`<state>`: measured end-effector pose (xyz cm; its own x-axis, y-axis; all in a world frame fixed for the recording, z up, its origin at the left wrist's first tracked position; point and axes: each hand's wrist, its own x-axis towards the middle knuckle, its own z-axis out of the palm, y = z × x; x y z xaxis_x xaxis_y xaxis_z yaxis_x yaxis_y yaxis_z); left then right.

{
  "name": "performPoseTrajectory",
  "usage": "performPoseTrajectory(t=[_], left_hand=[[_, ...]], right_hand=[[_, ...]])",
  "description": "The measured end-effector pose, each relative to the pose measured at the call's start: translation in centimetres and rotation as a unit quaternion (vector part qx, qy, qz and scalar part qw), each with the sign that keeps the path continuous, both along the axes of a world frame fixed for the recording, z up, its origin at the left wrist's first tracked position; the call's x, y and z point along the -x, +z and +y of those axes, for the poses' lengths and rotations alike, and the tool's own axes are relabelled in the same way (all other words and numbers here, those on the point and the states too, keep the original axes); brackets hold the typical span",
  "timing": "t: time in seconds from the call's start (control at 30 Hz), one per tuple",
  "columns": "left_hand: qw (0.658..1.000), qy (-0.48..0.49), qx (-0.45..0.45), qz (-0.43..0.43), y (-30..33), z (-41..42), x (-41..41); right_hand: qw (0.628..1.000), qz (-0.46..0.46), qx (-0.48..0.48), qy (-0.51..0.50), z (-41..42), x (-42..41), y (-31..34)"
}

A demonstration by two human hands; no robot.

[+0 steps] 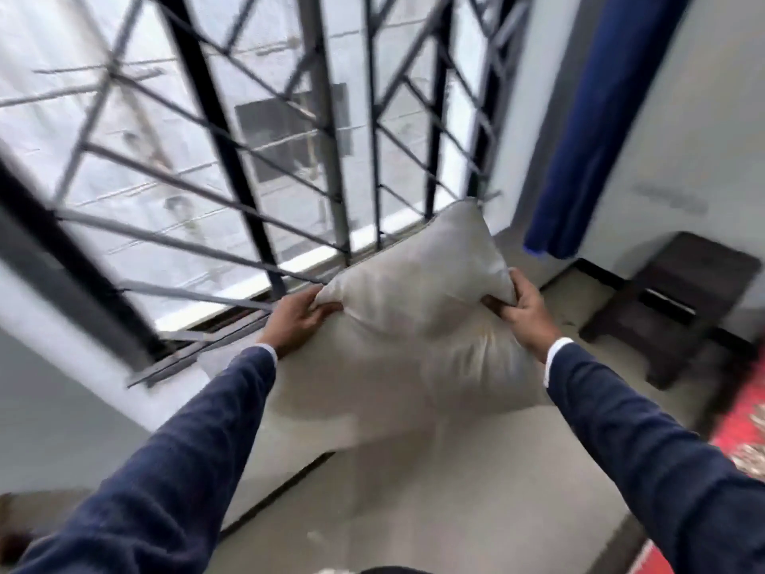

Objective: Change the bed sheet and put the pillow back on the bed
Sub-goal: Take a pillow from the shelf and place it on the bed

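Note:
A cream, uncovered pillow (410,325) hangs in the air in front of me, between the barred window and the floor. My left hand (296,321) pinches its left edge. My right hand (519,310) grips its right edge, fingers curled into the fabric. Both arms wear dark blue sleeves with white cuffs. A strip of red patterned sheet (741,424) shows at the right edge of the view. The rest of the bed is out of view. The frame is motion-blurred.
A window with black and grey bars (232,159) fills the upper left, its sill just behind the pillow. A blue curtain (588,130) hangs at the right. A dark low stool (679,300) stands in the corner on the beige floor (434,482).

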<state>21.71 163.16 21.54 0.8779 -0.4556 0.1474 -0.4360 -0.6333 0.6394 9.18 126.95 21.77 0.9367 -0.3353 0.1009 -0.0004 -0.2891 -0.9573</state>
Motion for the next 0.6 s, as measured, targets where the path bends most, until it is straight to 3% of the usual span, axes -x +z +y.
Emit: performPoseTrajectory(t=[0.1, 0.27, 0.33, 0.43, 0.53, 0.6], left_hand=[[0.997, -0.05, 0.047, -0.032, 0.8, -10.3, -1.6], [0.986, -0.132, 0.061, -0.085, 1.9, -26.9, -4.1], [0.981, -0.163, 0.074, -0.074, 2.6, -33.2, -4.1], [0.967, -0.212, 0.131, -0.044, 3.0, -42.4, -3.7], [0.945, -0.279, 0.172, 0.001, 3.3, -52.1, -3.9], [0.931, -0.31, 0.19, 0.022, 3.5, -57.8, -4.4]], right_hand=[[0.991, 0.015, 0.063, -0.119, -7.8, 1.8, -0.4], [0.936, -0.013, 0.156, -0.315, -19.3, 5.7, -1.3], [0.926, 0.031, 0.123, -0.355, -24.0, 8.0, -3.7], [0.916, 0.102, 0.032, -0.386, -34.3, 11.5, -13.5], [0.889, 0.153, -0.022, -0.432, -33.3, 13.5, -8.8], [0.897, 0.175, -0.037, -0.405, -34.2, 14.0, -8.7]])
